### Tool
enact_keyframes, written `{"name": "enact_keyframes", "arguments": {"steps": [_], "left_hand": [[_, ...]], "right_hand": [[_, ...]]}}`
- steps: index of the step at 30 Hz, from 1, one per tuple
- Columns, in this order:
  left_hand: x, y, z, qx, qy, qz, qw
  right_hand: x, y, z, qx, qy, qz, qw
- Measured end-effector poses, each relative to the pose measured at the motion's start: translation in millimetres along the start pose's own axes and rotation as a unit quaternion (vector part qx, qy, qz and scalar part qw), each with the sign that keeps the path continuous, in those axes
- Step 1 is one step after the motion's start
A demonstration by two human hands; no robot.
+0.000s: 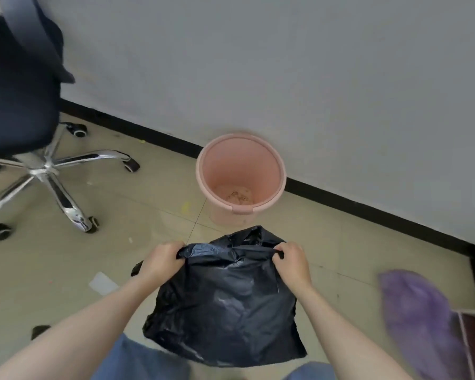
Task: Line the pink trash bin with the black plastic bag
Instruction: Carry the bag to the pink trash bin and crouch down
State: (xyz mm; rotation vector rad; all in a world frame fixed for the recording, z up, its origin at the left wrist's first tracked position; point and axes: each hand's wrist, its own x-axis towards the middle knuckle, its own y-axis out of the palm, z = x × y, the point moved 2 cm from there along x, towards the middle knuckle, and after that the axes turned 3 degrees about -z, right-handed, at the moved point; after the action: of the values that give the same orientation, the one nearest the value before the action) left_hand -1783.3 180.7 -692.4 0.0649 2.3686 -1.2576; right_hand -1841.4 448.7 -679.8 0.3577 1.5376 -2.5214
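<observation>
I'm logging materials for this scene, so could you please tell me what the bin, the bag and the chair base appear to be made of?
The pink bin looks like moulded matte plastic: smooth wall, rolled rim. The black bag, held by the left hand and right hand, looks like thin glossy plastic film: it crinkles and catches highlights. The chair base is probably chromed metal, given its mirror-like reflections.

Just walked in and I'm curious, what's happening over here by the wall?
A person holds a black plastic bag by its top edge, left hand and right hand each gripping a corner. The pink trash bin stands unlined against the wall, crumbs at its bottom. The bag is not yet over it.
</observation>
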Motion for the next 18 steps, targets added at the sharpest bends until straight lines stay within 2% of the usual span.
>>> {"name": "enact_keyframes", "arguments": {"steps": [5, 9, 12, 15, 18], "left_hand": [[58.5, 67.6, 35.1, 0.007, 0.03, -0.021, 0.999], [82.0, 96.1, 52.4, 0.011, 0.042, -0.044, 0.998], [87.4, 103.9, 55.3, 0.032, 0.039, -0.046, 0.998], [86.5, 99.2, 47.9, 0.121, 0.042, -0.018, 0.992], [83.0, 87.4, 31.2, 0.132, 0.063, -0.016, 0.989]], "right_hand": [[46.0, 75.7, -36.1, -0.019, -0.017, -0.021, 0.999], [58.8, 108.1, -53.1, -0.011, -0.022, -0.032, 0.999], [60.5, 111.5, -55.9, -0.009, -0.028, -0.027, 0.999], [62.5, 99.9, -51.2, -0.018, -0.048, -0.018, 0.999], [64.5, 81.4, -38.0, -0.025, -0.085, -0.042, 0.995]]}}
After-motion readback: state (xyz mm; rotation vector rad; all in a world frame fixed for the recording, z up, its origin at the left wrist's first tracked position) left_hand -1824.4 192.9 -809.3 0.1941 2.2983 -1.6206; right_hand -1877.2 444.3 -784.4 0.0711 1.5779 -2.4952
